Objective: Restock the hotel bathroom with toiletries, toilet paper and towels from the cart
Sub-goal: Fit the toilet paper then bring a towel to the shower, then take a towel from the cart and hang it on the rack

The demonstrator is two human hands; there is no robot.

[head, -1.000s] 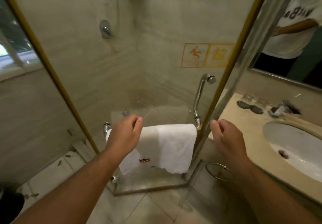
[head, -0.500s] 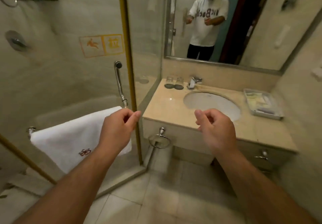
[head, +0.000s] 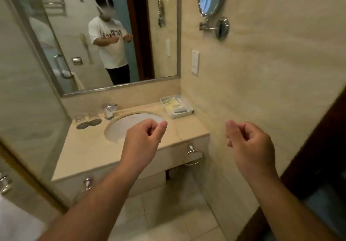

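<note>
Fingers of your left grip (head: 144,139) curl loosely toward the thumb with nothing between them, and your right grip (head: 249,147) is just as loose and empty. Both hang raised in front of you, likely because you are between loads. Beyond the left grip lies the desk (head: 89,147) with its sink (head: 127,126). At its back right corner a tray (head: 182,114) holds sachet-like toiletries (head: 173,104), set by the wall within a guest's reach. A towel ring (head: 192,157) on the desk's front hangs bare, so a hand towel looks due there. White cloth (head: 15,220), probably a towel, shows blurred at lower left. No cart is in view.
</note>
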